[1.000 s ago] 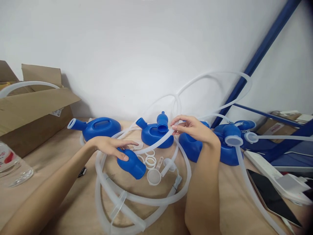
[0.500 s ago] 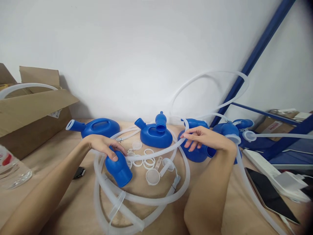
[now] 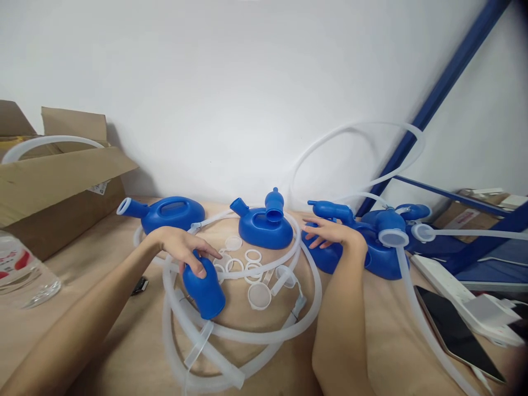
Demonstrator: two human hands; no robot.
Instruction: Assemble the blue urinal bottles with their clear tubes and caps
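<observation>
My left hand (image 3: 181,247) grips a blue plastic funnel-shaped cup (image 3: 208,291), its wide mouth tilted down toward me. My right hand (image 3: 325,232) holds nothing; its fingers are stretched out in front of a blue urinal bottle (image 3: 324,257) on the right. A translucent white hose (image 3: 268,336) lies coiled on the table beneath and around both hands. Inside the coil lie several white rings (image 3: 253,256), a round white cap (image 3: 259,296) with a strap, and a clear fitting (image 3: 284,278). Behind them stands another blue urinal bottle (image 3: 259,234) with a second blue funnel cup (image 3: 274,206) on it.
A third blue bottle (image 3: 173,213) stands at back left. An open cardboard box (image 3: 61,203) and a clear plastic bottle (image 3: 28,275) are at the left. Right: more blue bottles with hoses, a phone (image 3: 457,333), a power strip (image 3: 437,269) and a blue metal frame (image 3: 437,93).
My right hand has let go of the hose, which has dropped onto the table across the rings. My left hand still holds the blue funnel cup. The view has shifted slightly.
</observation>
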